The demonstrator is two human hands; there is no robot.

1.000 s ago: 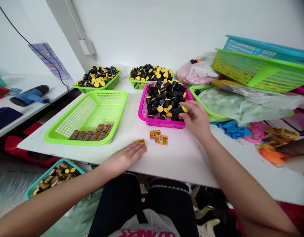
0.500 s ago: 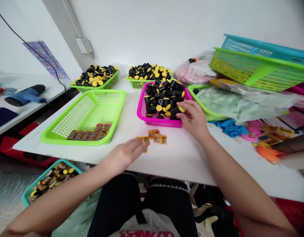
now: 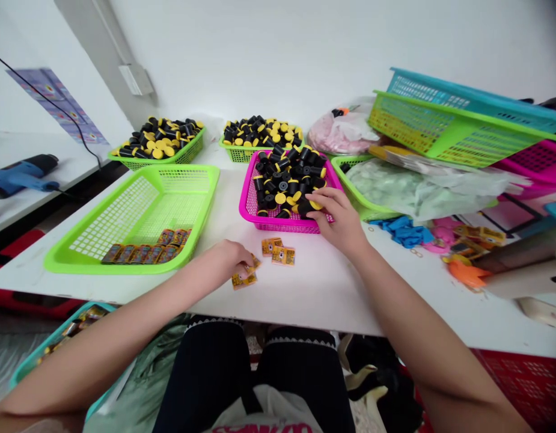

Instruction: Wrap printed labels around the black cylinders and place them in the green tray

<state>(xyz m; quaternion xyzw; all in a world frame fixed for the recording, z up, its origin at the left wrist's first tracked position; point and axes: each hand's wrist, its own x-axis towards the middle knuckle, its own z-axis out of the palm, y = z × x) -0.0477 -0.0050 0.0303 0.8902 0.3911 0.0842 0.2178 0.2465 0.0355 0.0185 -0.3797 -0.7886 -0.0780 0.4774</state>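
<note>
My left hand (image 3: 230, 258) is closed, its fingertips pinching a small orange printed sleeve (image 3: 255, 261) just above the white table. Under those fingers lies another orange printed sleeve (image 3: 244, 281), and two more (image 3: 283, 255) lie to the right. At the front right corner of the pink basket (image 3: 282, 225), my right hand (image 3: 341, 221) has its thumb and fingers around a black canister with a yellow cap (image 3: 308, 207). Many similar black canisters (image 3: 284, 185) fill that basket. Part of the held canister is hidden by the fingers.
A green basket (image 3: 146, 267) on the left holds wrapped canisters (image 3: 142, 254) along its near side. Two green baskets (image 3: 187, 153) of black canisters stand at the back. Stacked baskets (image 3: 458, 129), plastic bags (image 3: 395, 186) and blue balloon-like pieces (image 3: 401, 231) crowd the right.
My left hand has drawn back slightly and closed on a sleeve. The canister in my right hand has tipped lower in the pink basket. The whole view has shifted to the right.
</note>
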